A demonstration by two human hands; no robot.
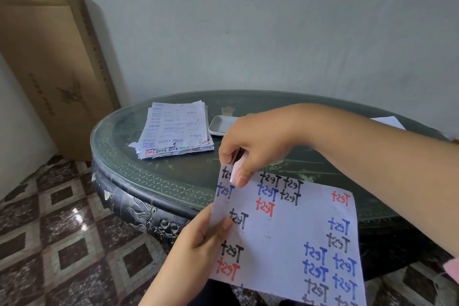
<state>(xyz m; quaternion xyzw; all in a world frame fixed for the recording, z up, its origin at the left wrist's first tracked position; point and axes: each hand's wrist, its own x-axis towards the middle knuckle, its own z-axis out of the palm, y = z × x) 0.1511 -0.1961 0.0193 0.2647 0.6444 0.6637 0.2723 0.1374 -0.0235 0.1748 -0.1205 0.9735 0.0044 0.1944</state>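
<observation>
A white sheet of paper (293, 233) stamped with "Test" in black, blue and red is held in the air in front of the table. My left hand (198, 243) pinches its left edge, thumb on top. My right hand (250, 146) grips the sheet's top edge and also holds a small pale pink object with a dark part (236, 169) between its fingers; what this object is I cannot tell.
A round dark table with a glass top (154, 176) stands ahead. On it lie a stack of stamped papers (173, 129), a small white tray (219, 125) and a white sheet (390, 122) at the far right. A large cardboard box (54, 67) leans on the wall at left.
</observation>
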